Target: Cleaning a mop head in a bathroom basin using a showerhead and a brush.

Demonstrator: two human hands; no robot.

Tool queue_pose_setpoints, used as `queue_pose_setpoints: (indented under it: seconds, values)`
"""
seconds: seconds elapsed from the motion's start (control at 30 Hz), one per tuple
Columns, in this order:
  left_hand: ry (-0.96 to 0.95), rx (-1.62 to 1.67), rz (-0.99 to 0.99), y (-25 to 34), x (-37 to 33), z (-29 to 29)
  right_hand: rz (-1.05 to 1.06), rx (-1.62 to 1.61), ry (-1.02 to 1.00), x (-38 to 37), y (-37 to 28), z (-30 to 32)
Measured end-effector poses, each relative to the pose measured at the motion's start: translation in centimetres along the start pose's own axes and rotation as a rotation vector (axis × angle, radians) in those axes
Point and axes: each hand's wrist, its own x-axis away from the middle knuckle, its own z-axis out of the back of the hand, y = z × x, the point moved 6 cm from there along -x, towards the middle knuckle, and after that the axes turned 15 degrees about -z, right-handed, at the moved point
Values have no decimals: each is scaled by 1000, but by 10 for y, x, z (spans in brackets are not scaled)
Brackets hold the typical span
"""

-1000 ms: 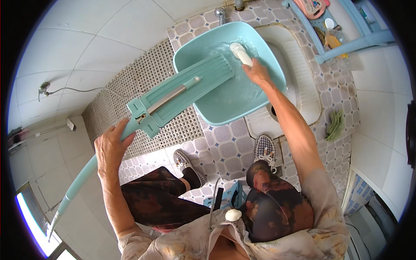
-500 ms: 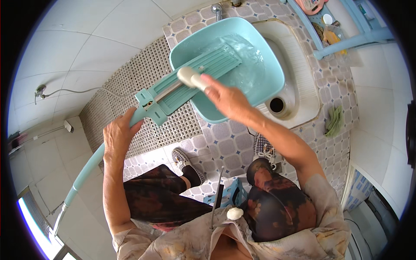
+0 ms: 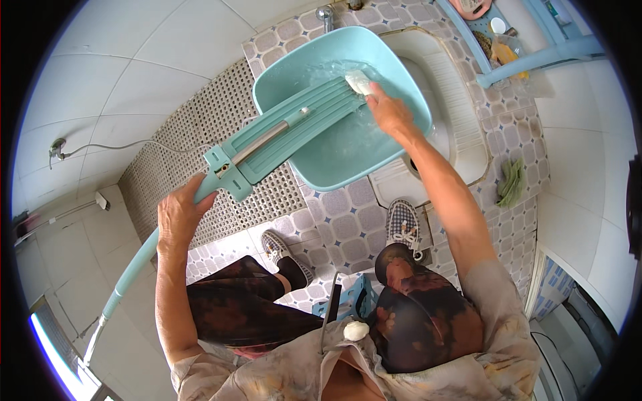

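Observation:
My left hand [image 3: 179,210] is wrapped round the pale green pole of a flat mop [image 3: 273,150] just below its bracket. The mop's long ridged plate, with a metal rod along its middle, lies tilted across the rim of a light turquoise basin [image 3: 401,57]. In my right hand [image 3: 393,119] is a cream-coloured scrub brush [image 3: 359,83], its head against the plate's far end inside the basin. The fingers partly cover its handle. Clear water [image 3: 374,134] stands in the basin round that end of the plate.
Beneath the basin is a white squat toilet [image 3: 465,127] set in patterned tiles. A tap [image 3: 326,15] is on the wall behind. A green cloth [image 3: 511,182] lies at right, below a blue shelf [image 3: 545,59]. A perforated grey mat [image 3: 180,127] covers the left floor.
My right hand has moved away from me and right, taking the scrub brush from the plate's middle to its far end. My left hand keeps its hold on the pole.

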Motion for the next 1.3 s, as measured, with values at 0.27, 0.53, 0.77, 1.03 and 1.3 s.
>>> queue_pose_setpoints:
  seconds: [0.27,0.53,0.77,1.03,1.3]
  values:
    - [-2,-1,3,6,3,1,44,103,21,4,-7,-7]
    - [-9,-14,25,4,6,-7,184,-46,0,27,-30,-21]
    - [46,6,-20,9,4,-9,145,-218,-102,11,-31,-13]
    - [50,-17,-31,17,0,-7,105,-84,58,-48,-12,-6]
    - [29,-17,1,7,13,-10,224,-58,-98,35,-47,-19]
